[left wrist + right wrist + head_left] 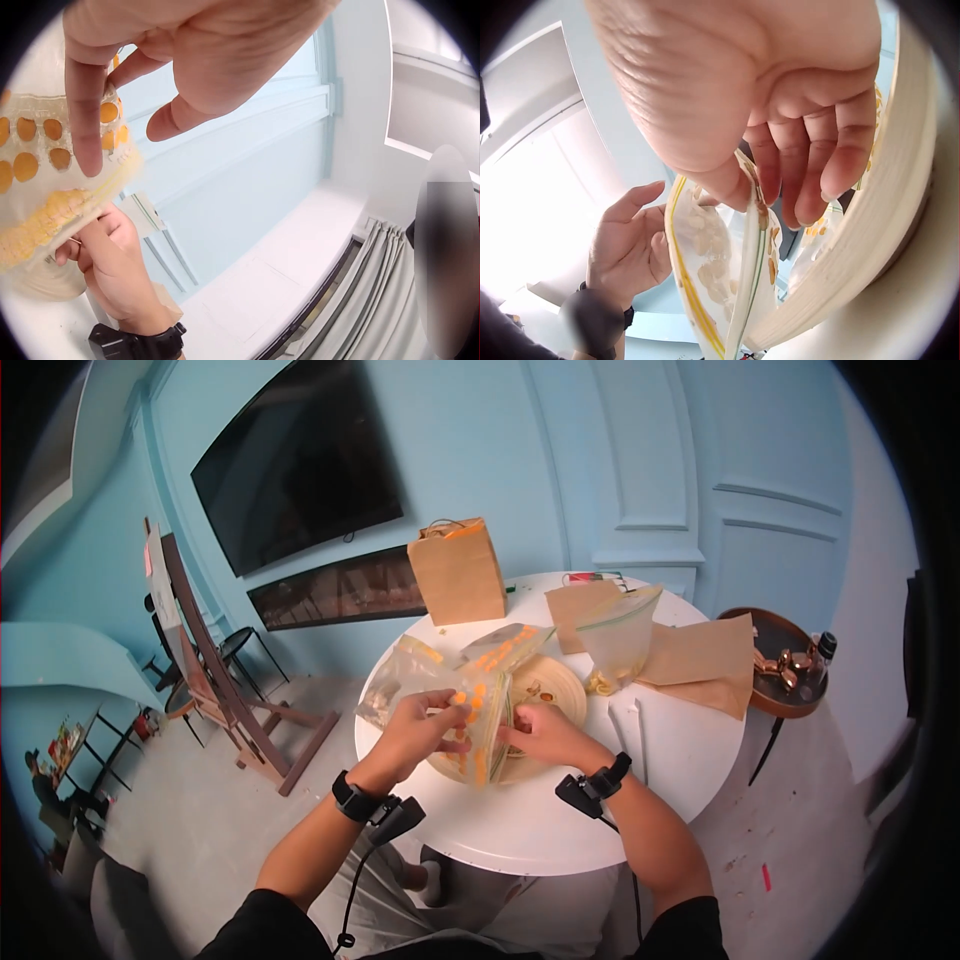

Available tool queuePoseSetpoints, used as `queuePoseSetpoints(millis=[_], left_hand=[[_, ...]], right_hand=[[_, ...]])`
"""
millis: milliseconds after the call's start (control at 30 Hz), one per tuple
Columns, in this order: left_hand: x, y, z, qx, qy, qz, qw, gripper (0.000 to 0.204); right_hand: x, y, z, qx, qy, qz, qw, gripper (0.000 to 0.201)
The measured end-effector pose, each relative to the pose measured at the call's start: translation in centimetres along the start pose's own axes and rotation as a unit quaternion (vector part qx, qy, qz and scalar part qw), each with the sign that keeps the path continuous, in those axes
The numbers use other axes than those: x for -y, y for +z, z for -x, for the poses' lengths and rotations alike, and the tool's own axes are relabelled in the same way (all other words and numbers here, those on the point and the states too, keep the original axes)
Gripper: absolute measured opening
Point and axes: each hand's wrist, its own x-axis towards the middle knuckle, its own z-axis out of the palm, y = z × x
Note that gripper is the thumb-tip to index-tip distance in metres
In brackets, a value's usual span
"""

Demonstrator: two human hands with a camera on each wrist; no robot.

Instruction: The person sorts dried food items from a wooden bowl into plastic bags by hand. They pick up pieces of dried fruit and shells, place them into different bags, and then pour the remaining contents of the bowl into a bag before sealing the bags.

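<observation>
A clear zip bag with orange dots [480,725] is held up over a round woven tray [572,695]. My left hand [415,732] touches the bag's left side with its fingers, and its thumb stands apart from the plastic in the left wrist view. On the other side my right hand [555,736] pinches the bag's edge by the zip strip. The right wrist view shows the bag's mouth [705,262] parted, with the right thumb at the rim. Pale yellowish pieces [45,225] show through the plastic. Small brown pieces [540,692] lie on the tray.
More dotted bags [505,647] lie behind on the round white table [685,765]. A paper bag [457,575] stands at the back. To the right are a standing clear bag [620,635], brown paper [705,660], white utensils [640,740] and a side table [785,705].
</observation>
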Motion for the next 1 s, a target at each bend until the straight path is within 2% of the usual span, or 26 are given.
queuePoseSetpoints(millis=[67, 100, 200, 233, 300, 367, 400, 533, 667, 800, 1000], left_hand=[[-0.2, 0.4, 0.7, -0.044, 0.051, -0.147, 0.987, 0.067], [0.7, 0.0, 1.3, -0.114, 0.208, -0.332, 0.913, 0.065], [0.3, 0.3, 2.6, -0.122, 0.403, -0.521, 0.742, 0.055], [0.5, 0.2, 2.4, -0.070, 0.476, -0.537, 0.693, 0.044], [1.4, 0.7, 2.4, -0.020, 0.481, -0.517, 0.707, 0.043], [2.1, 1.1, 2.7, 0.013, 0.473, -0.498, 0.726, 0.047], [2.2, 1.3, 2.8, 0.008, 0.471, -0.491, 0.733, 0.048], [2.6, 1.4, 2.9, -0.016, 0.452, -0.471, 0.757, 0.048], [3.3, 0.0, 3.5, -0.003, 0.412, -0.456, 0.789, 0.043], [3.9, -1.4, 4.5, 0.000, 0.415, -0.398, 0.818, 0.045], [4.3, -3.4, 6.1, -0.015, 0.441, -0.335, 0.832, 0.046]], right_hand=[[-0.4, 0.2, -0.1, 0.013, 0.019, -0.101, 0.995, 0.031], [-0.5, 0.2, -0.2, 0.020, 0.030, -0.150, 0.988, 0.029], [2.4, -0.7, 0.7, 0.054, 0.094, -0.168, 0.980, 0.025], [2.0, -0.7, 0.6, 0.078, 0.090, -0.155, 0.981, 0.024], [1.7, -1.0, 0.3, 0.127, 0.083, -0.123, 0.981, 0.022], [2.7, -1.1, 0.9, 0.135, 0.118, -0.119, 0.977, 0.017], [3.3, -1.2, 0.9, 0.139, 0.135, -0.116, 0.974, 0.016], [2.0, -1.0, 0.8, 0.152, 0.102, -0.057, 0.981, 0.014], [4.5, -0.3, 1.0, 0.153, 0.125, -0.045, 0.979, 0.020], [4.6, 0.1, 1.1, 0.119, 0.183, -0.027, 0.976, 0.024], [6.3, 0.3, 1.2, 0.152, 0.175, -0.025, 0.973, 0.017]])
